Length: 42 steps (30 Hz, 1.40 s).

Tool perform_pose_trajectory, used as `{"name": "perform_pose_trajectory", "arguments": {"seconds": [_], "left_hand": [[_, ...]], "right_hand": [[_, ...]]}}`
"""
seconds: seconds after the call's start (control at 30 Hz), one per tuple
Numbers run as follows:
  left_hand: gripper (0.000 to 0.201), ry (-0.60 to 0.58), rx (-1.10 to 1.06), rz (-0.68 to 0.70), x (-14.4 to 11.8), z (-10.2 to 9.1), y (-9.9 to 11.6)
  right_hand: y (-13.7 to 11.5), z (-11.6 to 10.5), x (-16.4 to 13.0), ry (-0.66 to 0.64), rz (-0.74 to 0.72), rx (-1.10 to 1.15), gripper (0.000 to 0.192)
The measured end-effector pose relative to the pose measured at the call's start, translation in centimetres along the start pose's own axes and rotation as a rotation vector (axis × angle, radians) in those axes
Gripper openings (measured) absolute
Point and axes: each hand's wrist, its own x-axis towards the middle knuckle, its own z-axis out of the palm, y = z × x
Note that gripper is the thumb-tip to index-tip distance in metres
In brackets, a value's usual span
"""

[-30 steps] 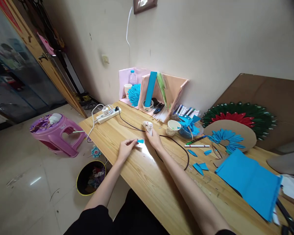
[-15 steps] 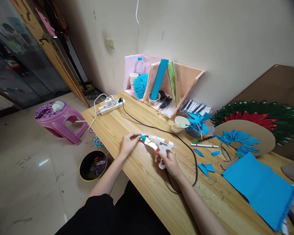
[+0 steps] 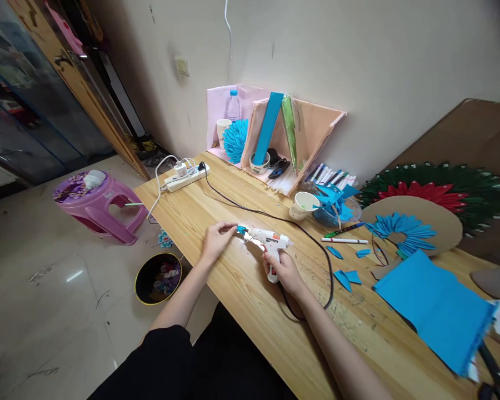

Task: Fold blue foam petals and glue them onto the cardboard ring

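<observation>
Glue gun (image 3: 269, 243) is gripped in right hand (image 3: 284, 272), nozzle touching blue paper petal (image 3: 241, 229) pinched by left hand (image 3: 216, 240) on near-left bench (image 3: 216, 194). Petal should be held steady; trigger squeezed gently.

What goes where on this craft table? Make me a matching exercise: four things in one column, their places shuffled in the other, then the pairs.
Things:
1. glue gun
2. blue paper piece
3. power strip
4. paper cup

Places:
A. at the table's far left corner, with plugs in it
B. pinched in the left hand, at the gun's nozzle
C. standing beside the bowl of blue pieces
D. in the right hand, by its handle

Pairs: 1-D, 2-B, 3-A, 4-C
</observation>
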Motion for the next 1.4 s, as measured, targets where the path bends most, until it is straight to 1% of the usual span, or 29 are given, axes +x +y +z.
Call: {"name": "perform_pose_trajectory", "arguments": {"seconds": [0.1,0.23,0.4,0.57,0.7,0.83,1.03,1.23,1.4], "left_hand": [[0.019,-0.002,-0.006,0.001,0.01,0.02,-0.02],[0.019,-0.001,-0.014,0.001,0.02,0.04,-0.04],[0.019,-0.007,-0.022,-0.003,-0.01,0.07,-0.07],[0.019,-0.005,-0.027,-0.007,-0.02,0.13,-0.14],[0.019,0.004,-0.029,-0.005,0.02,0.08,-0.15],[0.020,0.024,-0.026,-0.005,0.03,0.00,-0.09],[0.019,0.046,-0.030,-0.010,0.03,-0.15,-0.04],[0.019,0.062,-0.032,-0.017,0.13,-0.19,-0.23],[0.019,0.054,-0.027,-0.025,0.12,-0.12,-0.19]], "right_hand": [[-0.14,0.01,0.04,0.004,0.011,-0.010,0.036],[-0.08,-0.03,0.13,0.008,0.030,0.007,0.035],[0.10,-0.13,0.25,-0.005,0.014,-0.011,0.037],[-0.37,-0.22,0.31,-0.010,0.016,-0.017,0.039],[-0.71,-0.35,0.33,-0.012,0.020,-0.040,0.042],[-0.53,-0.45,0.35,-0.009,0.011,-0.057,0.045],[-0.38,-0.38,0.45,-0.003,0.017,-0.037,0.043],[-0.52,-0.29,0.27,0.037,0.037,0.034,0.030],[0.02,-0.32,0.02,0.015,0.012,0.117,0.030]]}}
